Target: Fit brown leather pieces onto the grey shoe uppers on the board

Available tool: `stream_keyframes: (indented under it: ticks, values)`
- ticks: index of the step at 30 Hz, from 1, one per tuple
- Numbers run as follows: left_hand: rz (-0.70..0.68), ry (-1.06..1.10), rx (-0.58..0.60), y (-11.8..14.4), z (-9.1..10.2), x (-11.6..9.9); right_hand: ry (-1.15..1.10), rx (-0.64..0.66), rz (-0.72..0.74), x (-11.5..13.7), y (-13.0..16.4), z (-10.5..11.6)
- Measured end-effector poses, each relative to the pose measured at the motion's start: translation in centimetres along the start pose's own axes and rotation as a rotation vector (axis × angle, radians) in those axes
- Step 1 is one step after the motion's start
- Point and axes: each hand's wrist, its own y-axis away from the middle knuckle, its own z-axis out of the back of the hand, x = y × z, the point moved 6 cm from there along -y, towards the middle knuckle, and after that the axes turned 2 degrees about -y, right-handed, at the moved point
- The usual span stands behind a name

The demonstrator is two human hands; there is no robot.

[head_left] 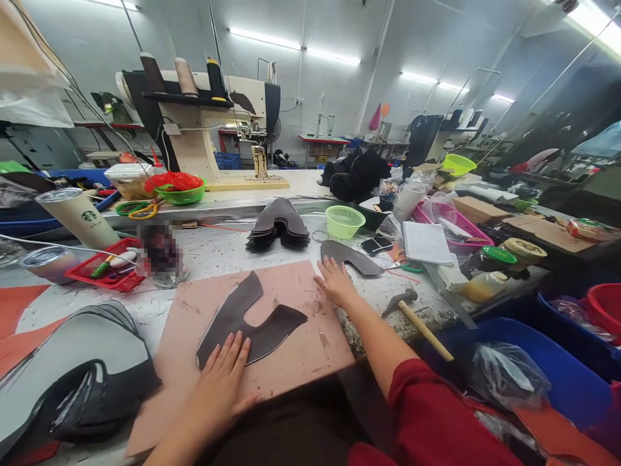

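A dark grey, curved shoe-upper piece (237,317) lies flat on the pinkish board (295,349) in front of me. My left hand (223,372) rests on its near edge with the fingers stretched out. Past the board's right edge, my right hand (337,283) reaches forward, fingers extended, its tips at a second grey upper piece (359,259). Behind the board stands a neat stack of like upper pieces (280,223). Another pile of pieces (97,349), pale and black, lies to the left of the board.
A hammer (422,323) lies at the right, its handle over the table edge. Farther back are a light green basket (344,222), a phone (376,244) and a notebook (427,243). A sewing machine (194,129) stands behind; a tumbler (77,217) and red tray (104,265) sit left.
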Motion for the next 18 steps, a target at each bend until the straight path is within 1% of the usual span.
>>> stream_keyframes:
  ticks: [1, 2, 4, 6, 7, 8, 9, 11, 15, 18]
  values:
    - [-0.006, 0.010, -0.004, 0.0, 0.0, 0.0, -0.023, -0.030, 0.037, 1.0, 0.1, 0.1]
    - [-0.015, 0.021, -0.006, 0.0, 0.1, 0.1, -0.046, -0.042, 0.123, 2.8, 0.4, -0.2]
    - [-0.032, 0.043, 0.000, 0.0, 0.2, 0.3, -0.087, -0.021, 0.398, 8.1, 1.8, -1.6]
    - [-0.044, 0.066, 0.030, 0.2, 0.3, 0.7, -0.111, 0.017, 0.755, 13.9, 4.4, -3.4]
    - [-0.044, 0.076, 0.053, 0.3, 0.4, 1.0, -0.115, 0.045, 0.909, 16.3, 5.7, -4.2]
    - [-0.038, 0.085, 0.078, 0.4, 0.5, 1.3, -0.111, 0.072, 0.988, 17.9, 6.5, -4.9]
    - [-0.032, 0.093, 0.103, 0.6, 0.5, 1.6, -0.107, 0.088, 1.012, 18.9, 6.8, -5.4]
    - [-0.013, 0.104, 0.146, 0.8, 0.7, 2.1, -0.102, 0.112, 0.973, 19.5, 6.2, -5.6]
    - [0.012, 0.134, 0.210, 0.8, 1.0, 2.4, -0.092, 0.135, 0.833, 17.9, 2.1, -5.1]
    - [0.049, 0.161, 0.227, 0.8, 1.3, 2.1, -0.066, 0.159, 0.730, 16.8, -1.0, -5.1]
